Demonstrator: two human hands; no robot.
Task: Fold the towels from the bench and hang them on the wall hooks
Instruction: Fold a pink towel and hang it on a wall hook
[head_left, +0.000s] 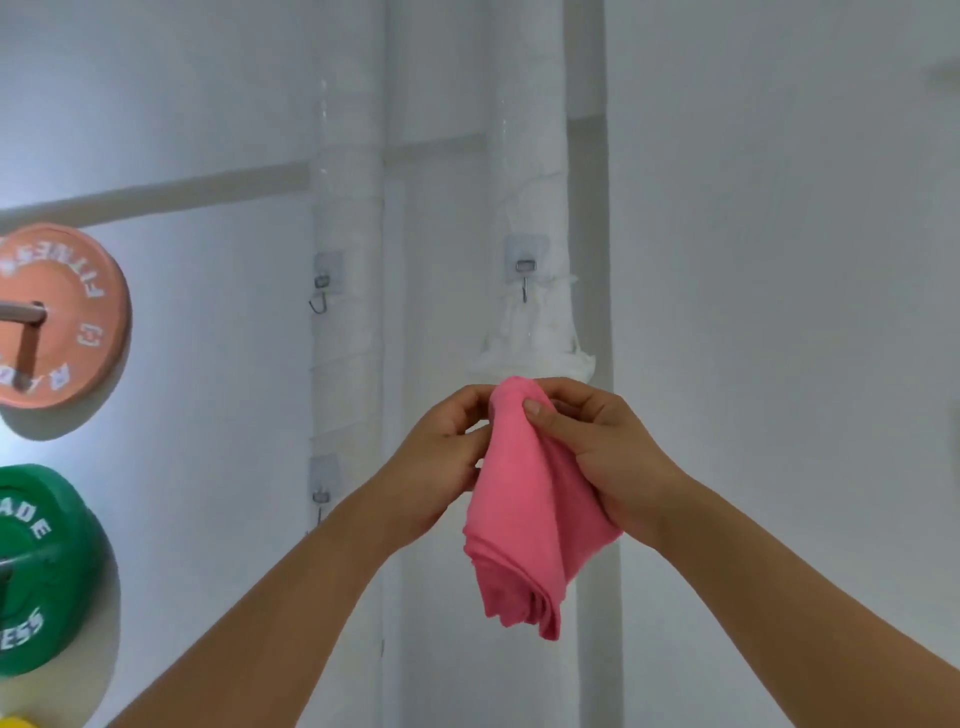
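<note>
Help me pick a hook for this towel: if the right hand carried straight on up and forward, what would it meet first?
Probably the white wrapped pipe directly behind the right hand and pink towel, below the hook. Depth is unclear, so the gap to it cannot be judged.

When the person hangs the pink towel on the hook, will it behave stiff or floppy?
Probably floppy: the pink towel droops in soft folds below the left hand and right hand. It seems light, since fingertip pinches hold it. On the hook it would likely sag, not keep shape.
</note>
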